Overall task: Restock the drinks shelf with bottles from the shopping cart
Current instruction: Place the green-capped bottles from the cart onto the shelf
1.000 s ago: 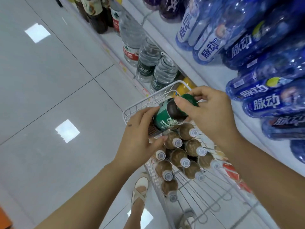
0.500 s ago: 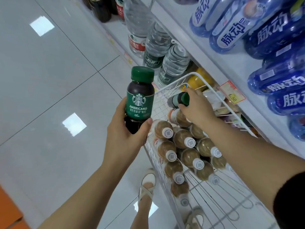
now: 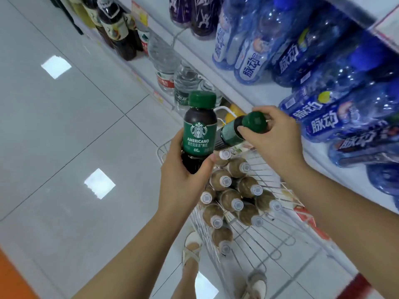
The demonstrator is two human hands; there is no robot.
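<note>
the white shelf unit (image 3: 241, 91) runs along the right side of the view, and it carries rows of blue plastic sports drink bottles (image 3: 319, 117) on the upper board, with clear water bottles (image 3: 185, 83) lower and farther away. below the hands stands the white wire shopping cart (image 3: 254, 234), just beside the shelf. in it lie about 10 brown milk-coffee bottles with white caps (image 3: 228, 199), their caps turned up toward the camera.

the left hand (image 3: 183, 180) is clenched around the lower part of 1 dark coffee bottle with green label and green cap (image 3: 199, 130). this bottle is upright, the cap on top, the label facing the camera, and it is above the left rim of the cart. the right hand (image 3: 278, 143) grasps a second dark coffee bottle of the same kind (image 3: 235, 131) at its green cap, with fingertips and thumb. this one is tilted, nearly lying: the cap points toward the camera and the right, the base points down toward the first bottle. it is lifted clear of the brown bottles in the cart.

i think the next move depends on this: the shelf lies to the right of both hands, so the right hand is nearer to it. its bottle has the long axis almost level, so it probably must be turned upright before it can stand on a board. where exactly these 2 bottles belong, i cannot tell.
</note>
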